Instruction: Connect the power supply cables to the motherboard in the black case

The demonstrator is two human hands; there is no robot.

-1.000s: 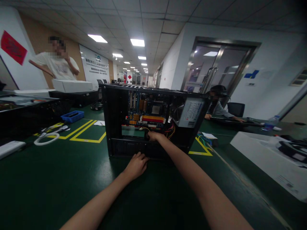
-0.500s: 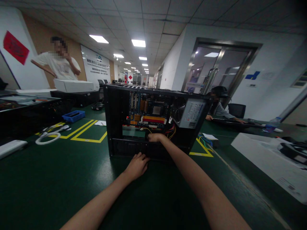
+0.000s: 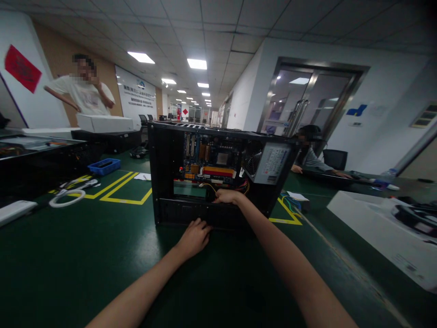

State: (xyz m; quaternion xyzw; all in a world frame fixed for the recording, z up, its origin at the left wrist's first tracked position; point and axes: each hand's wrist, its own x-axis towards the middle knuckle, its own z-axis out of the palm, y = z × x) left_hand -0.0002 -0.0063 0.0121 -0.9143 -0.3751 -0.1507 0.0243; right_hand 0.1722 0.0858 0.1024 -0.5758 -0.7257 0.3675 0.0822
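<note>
While the left hand (image 3: 194,237) lies half-open and empty on the dark green desk (image 3: 85,255), touching the bottom rail of the black open-sided metal computer case (image 3: 164,173), the right hand (image 3: 228,197) reaches inside. Its fingers are closed, apparently around thin coloured wires (image 3: 243,186) below the blue motherboard (image 3: 211,159). Bracing the case and gripping near the plug seems wisest.
</note>
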